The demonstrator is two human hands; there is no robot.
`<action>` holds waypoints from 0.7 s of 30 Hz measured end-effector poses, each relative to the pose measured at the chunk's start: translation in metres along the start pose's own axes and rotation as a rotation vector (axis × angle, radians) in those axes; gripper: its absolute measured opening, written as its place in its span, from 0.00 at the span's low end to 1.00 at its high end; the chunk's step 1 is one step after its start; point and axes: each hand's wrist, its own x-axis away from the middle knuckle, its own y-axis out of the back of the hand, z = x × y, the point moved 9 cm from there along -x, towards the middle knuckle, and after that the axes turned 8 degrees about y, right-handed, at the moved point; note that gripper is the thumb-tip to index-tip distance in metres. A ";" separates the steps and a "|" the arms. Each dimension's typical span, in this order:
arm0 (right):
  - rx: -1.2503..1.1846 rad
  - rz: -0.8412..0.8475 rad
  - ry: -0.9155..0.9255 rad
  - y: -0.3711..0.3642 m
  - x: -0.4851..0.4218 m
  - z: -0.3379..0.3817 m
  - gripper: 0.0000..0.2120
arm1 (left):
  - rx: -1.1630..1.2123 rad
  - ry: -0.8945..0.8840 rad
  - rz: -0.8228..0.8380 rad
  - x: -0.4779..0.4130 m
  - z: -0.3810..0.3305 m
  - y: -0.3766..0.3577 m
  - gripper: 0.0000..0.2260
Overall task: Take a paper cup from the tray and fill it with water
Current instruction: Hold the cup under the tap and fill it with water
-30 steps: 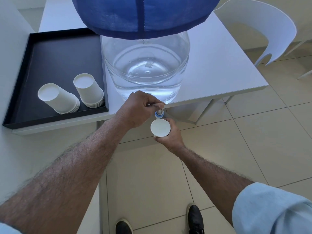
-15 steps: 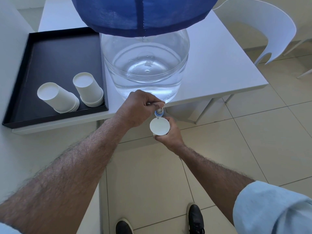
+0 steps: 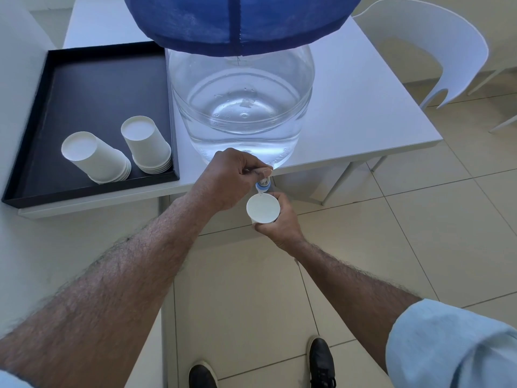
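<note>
Both grips closed: right hand [image 3: 279, 222] rings round paper cup [image 3: 263, 209]; left hand [image 3: 232, 175] pinches plastic tap [image 3: 263, 184].

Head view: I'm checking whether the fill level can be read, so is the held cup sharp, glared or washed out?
Head view: the white paper cup in the right hand is sharp, but its interior is washed-out white; fill level unreadable.

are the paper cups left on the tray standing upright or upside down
Upside down. Both stacks of paper cups on the tray show closed bases on top, rims down.
</note>
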 end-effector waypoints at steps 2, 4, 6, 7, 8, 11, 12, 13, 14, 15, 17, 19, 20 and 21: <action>0.002 0.003 0.004 0.000 0.000 0.001 0.32 | -0.006 0.004 -0.001 0.000 0.001 -0.001 0.07; 0.002 0.004 0.008 0.000 0.000 0.003 0.32 | -0.014 0.001 0.001 0.001 0.001 -0.001 0.07; 0.001 0.004 0.004 0.001 -0.001 0.004 0.32 | -0.024 -0.004 0.003 0.002 0.001 -0.002 0.07; -0.002 0.004 -0.002 0.001 -0.001 0.004 0.31 | -0.035 -0.013 0.004 0.002 0.001 -0.001 0.07; -0.006 0.004 -0.009 0.001 -0.001 0.004 0.31 | -0.046 -0.024 0.004 0.003 0.000 -0.001 0.07; -0.005 0.005 -0.012 0.001 -0.002 0.005 0.30 | -0.072 -0.070 -0.004 0.005 -0.004 -0.001 0.07; -0.004 0.004 -0.012 0.002 -0.003 0.005 0.30 | -0.079 -0.086 -0.007 0.006 -0.006 0.000 0.07; -0.004 0.004 -0.015 0.003 -0.004 0.006 0.30 | -0.084 -0.104 -0.009 0.007 -0.007 0.000 0.08; -0.005 0.004 -0.019 0.003 -0.004 0.006 0.30 | -0.092 -0.131 -0.011 0.009 -0.009 0.000 0.08; -0.006 0.004 -0.022 0.003 -0.005 0.007 0.30 | -0.112 -0.167 -0.018 0.011 -0.012 -0.001 0.08; -0.002 0.005 -0.030 0.003 -0.006 0.009 0.29 | -0.172 -0.262 -0.055 0.017 -0.017 -0.002 0.09; 0.004 0.005 -0.035 0.004 -0.007 0.010 0.29 | -0.212 -0.353 -0.104 0.025 -0.021 -0.003 0.09; 0.006 0.006 -0.034 0.005 -0.007 0.011 0.29 | -0.226 -0.387 -0.119 0.029 -0.021 -0.004 0.09; 0.009 0.008 -0.034 0.006 -0.007 0.011 0.30 | -0.249 -0.417 -0.131 0.032 -0.021 -0.007 0.08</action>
